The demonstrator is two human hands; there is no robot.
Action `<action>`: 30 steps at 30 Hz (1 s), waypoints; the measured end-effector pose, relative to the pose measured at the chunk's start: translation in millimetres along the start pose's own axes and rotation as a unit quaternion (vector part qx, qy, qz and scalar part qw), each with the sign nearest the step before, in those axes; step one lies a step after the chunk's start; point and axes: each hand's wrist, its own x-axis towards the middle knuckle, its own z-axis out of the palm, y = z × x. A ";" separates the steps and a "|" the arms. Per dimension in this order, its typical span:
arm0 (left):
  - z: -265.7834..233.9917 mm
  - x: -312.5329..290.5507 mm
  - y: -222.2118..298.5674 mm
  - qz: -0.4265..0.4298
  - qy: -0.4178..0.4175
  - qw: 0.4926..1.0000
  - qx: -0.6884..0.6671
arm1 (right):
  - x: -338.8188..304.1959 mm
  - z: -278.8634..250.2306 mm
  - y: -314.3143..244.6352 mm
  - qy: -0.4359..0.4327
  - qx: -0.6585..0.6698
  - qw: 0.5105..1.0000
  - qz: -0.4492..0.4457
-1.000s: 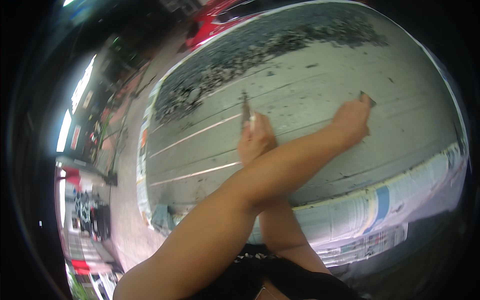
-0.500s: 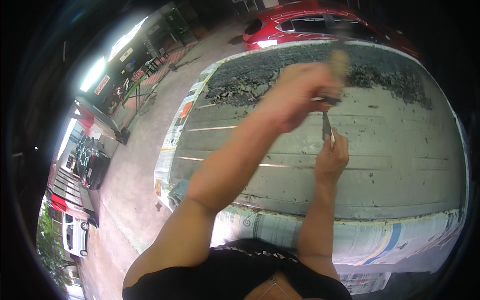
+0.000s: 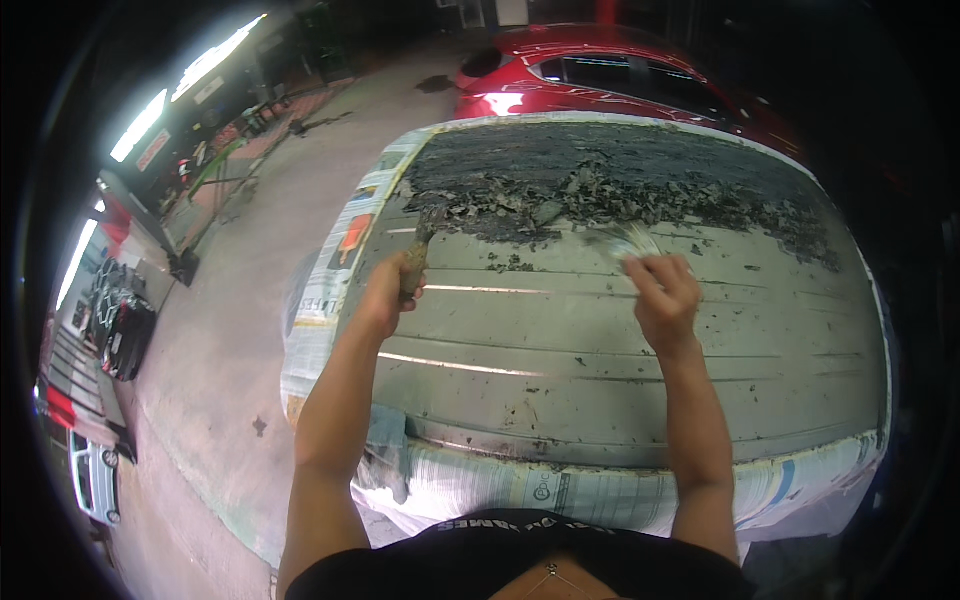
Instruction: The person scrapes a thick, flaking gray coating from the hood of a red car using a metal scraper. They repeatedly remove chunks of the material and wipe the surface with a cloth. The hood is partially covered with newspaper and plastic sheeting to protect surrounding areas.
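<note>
Below me is a grey-green ribbed vehicle roof [image 3: 600,330], its far part coated in dark paint [image 3: 520,150]. Along the coating's near edge lies a band of loose, curled paint flakes [image 3: 600,195]. My left hand [image 3: 388,290], at the roof's left side, is closed around a tool with a tan handle [image 3: 414,262] and a dark tip; its exact kind is unclear. My right hand [image 3: 665,295] grips a scraper [image 3: 632,243], smeared by motion, just short of the flakes. Small dark crumbs dot the bare surface around both hands.
Newspaper masking [image 3: 345,240] borders the roof. A grey-blue cloth [image 3: 388,440] hangs at its near left corner. Beyond the far edge stands a red car [image 3: 600,75]. Concrete floor [image 3: 220,330] stretches along the left, with a dark car [image 3: 125,325] and a white vehicle [image 3: 95,475] farther off.
My left hand has swung down and left from over the far middle of the roof, apart from my right hand. The right hand has moved slightly up, its scraper tilting left. The view has shifted.
</note>
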 end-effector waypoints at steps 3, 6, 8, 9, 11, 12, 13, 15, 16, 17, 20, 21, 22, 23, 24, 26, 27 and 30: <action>16.7 1.9 19.4 0.038 0.037 0.996 0.070 | 28.8 44.0 15.8 -0.055 -0.002 0.983 -0.173; 50.4 5.5 32.8 0.169 0.032 0.976 0.132 | 42.5 76.6 37.4 -0.116 -0.014 0.963 -0.242; 59.1 15.0 36.2 0.235 0.028 0.952 0.196 | 51.2 97.7 40.9 -0.127 -0.019 0.960 -0.250; 64.0 20.8 37.0 0.266 0.023 0.936 0.228 | 55.5 106.4 43.1 -0.133 -0.024 0.958 -0.254; 76.8 30.6 37.1 0.277 0.023 0.927 0.250 | 55.9 122.4 45.0 -0.139 -0.014 0.954 -0.265; 78.7 35.8 36.6 0.283 0.022 0.922 0.262 | 58.4 127.3 43.8 -0.145 -0.011 0.950 -0.275; 76.6 43.5 36.4 0.296 0.031 0.914 0.275 | 60.3 131.5 42.6 -0.149 -0.008 0.948 -0.282; 74.9 57.8 33.0 0.323 0.048 0.896 0.302 | 63.9 137.0 44.1 -0.158 -0.007 0.942 -0.296; 73.6 57.0 35.2 0.290 0.031 0.907 0.305 | 64.8 136.3 48.2 -0.165 -0.012 0.939 -0.300; 68.2 52.0 43.7 0.258 0.013 0.915 0.310 | 66.9 134.3 52.8 -0.165 -0.016 0.941 -0.296; 61.9 57.6 34.1 0.221 -0.006 0.922 0.319 | 71.0 132.2 62.3 -0.161 -0.029 0.943 -0.290; 62.7 61.3 26.5 0.217 -0.005 0.922 0.321 | 70.8 133.0 64.7 -0.160 -0.034 0.943 -0.291; 64.6 64.0 20.7 0.225 -0.001 0.921 0.318 | 70.5 136.3 64.8 -0.158 -0.035 0.942 -0.293; 69.0 66.5 15.2 0.232 0.005 0.920 0.315 | 68.9 139.2 64.0 -0.156 -0.035 0.942 -0.296; 72.7 68.6 10.6 0.238 0.010 0.920 0.312 | 66.3 142.2 61.1 -0.154 -0.031 0.944 -0.290; 82.0 74.5 5.2 0.237 0.012 0.923 0.303 | 66.2 146.0 56.1 -0.152 -0.028 0.946 -0.284; 83.8 76.1 3.5 0.237 0.013 0.924 0.298 | 67.9 148.1 53.3 -0.146 -0.023 0.945 -0.293; 83.3 74.7 7.2 0.219 0.004 0.947 0.235 | 75.6 152.3 52.6 -0.125 -0.020 0.945 -0.302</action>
